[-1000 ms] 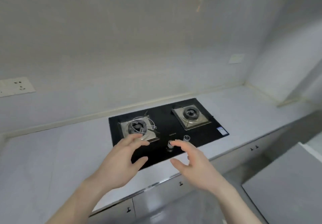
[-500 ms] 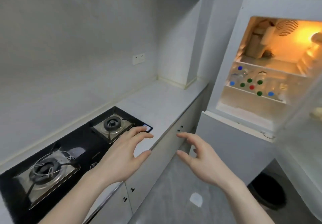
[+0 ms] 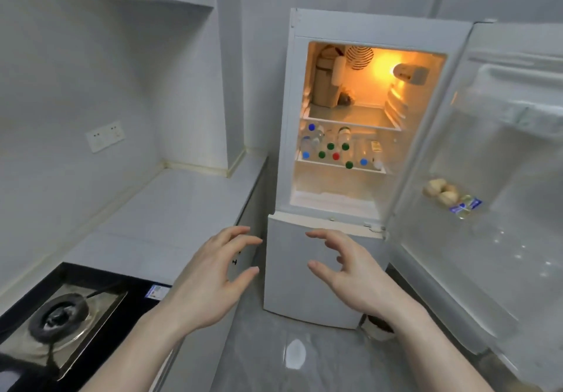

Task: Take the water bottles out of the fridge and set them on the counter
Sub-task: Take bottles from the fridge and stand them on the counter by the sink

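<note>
We see the open fridge point(image 3: 350, 117) holding capped water bottles point(image 3: 330, 150) on its middle shelf; left hand point(image 3: 210, 279) and right hand point(image 3: 350, 272) hover wide, empty, beside the counter point(image 3: 170, 208).

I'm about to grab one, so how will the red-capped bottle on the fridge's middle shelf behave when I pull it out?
The red-capped bottle lies on its side, cap outward, so it will probably roll once freed. It is packed among green-capped bottles, so neighbours may shift. It looks like clear plastic, likely cold and perhaps slippery; how full it is cannot be judged.
</note>
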A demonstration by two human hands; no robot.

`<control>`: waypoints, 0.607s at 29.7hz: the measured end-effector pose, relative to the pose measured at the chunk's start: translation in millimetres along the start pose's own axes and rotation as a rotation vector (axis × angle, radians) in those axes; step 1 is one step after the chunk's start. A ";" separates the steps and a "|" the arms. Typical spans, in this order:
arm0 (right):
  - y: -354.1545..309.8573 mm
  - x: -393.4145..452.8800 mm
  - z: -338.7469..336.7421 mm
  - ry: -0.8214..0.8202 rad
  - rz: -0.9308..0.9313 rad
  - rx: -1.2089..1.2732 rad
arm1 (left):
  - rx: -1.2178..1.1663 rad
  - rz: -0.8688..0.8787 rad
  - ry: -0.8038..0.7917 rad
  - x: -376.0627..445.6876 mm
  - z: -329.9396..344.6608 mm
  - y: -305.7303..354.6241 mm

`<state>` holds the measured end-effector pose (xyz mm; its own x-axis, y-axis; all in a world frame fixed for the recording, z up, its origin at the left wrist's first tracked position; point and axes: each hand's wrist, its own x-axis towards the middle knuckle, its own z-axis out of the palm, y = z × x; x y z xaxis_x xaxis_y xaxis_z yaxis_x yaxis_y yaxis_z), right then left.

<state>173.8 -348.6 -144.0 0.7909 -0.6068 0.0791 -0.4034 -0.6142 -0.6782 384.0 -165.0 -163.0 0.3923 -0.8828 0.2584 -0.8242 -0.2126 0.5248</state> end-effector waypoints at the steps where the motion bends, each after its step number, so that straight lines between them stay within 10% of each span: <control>1: 2.5 12.4 -2.7 0.022 0.002 -0.001 | -0.002 0.018 0.002 14.8 -0.7 -7.1; 18: 51.3 74.6 -47.3 0.295 0.177 0.017 | -0.065 0.257 -0.137 175.3 26.0 -18.2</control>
<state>190.4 -449.2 -138.4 0.5411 -0.8246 0.1650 -0.5133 -0.4792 -0.7120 457.2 -326.8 -148.4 0.1118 -0.9534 0.2801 -0.8596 0.0486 0.5086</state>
